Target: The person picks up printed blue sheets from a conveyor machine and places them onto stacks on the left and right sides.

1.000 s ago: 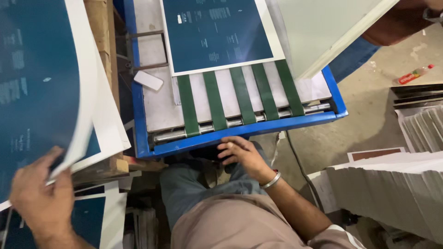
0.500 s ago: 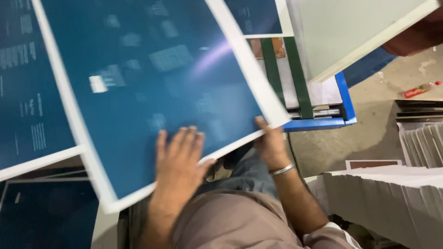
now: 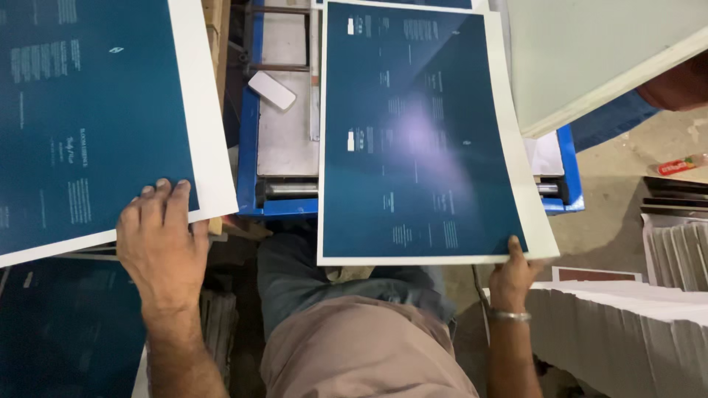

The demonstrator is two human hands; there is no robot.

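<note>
A large dark blue printed sheet (image 3: 413, 140) with a white border lies over the blue-framed feed table (image 3: 251, 147) of a machine. My right hand (image 3: 510, 276), a metal bangle on its wrist, grips this sheet's near right corner. My left hand (image 3: 162, 243) rests flat, fingers spread, on the near edge of a stack of the same blue sheets (image 3: 88, 118) at the left.
A small white block (image 3: 271, 90) lies on the machine's metal bed. A pale board (image 3: 590, 59) leans at the top right. White paper stacks (image 3: 627, 332) stand at the right on a concrete floor, where a red and yellow object (image 3: 682, 165) lies. My legs are below.
The blue sheet, held close to the camera half a second ago, has moved onto the feed table, covering the green belts. My left hand went back to the stack at the left.
</note>
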